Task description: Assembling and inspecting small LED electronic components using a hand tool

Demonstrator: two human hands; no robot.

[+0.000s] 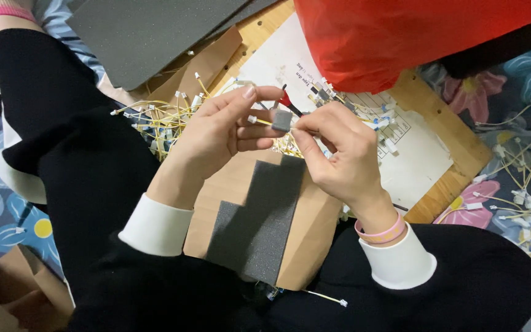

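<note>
Hands meet over the lap. Left hand and right hand each pinch 1 small grey foam block with a yellow wire in it. Below lies a grey foam strip on brown cardboard. More yellow wires pile behind.

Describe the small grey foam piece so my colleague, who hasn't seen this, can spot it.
Start at the cardboard sheet on the person's lap. Above it, the left hand and right hand meet. Pinched between their fingertips is the small grey foam cube, far smaller than the stepped foam sheet below.
</note>
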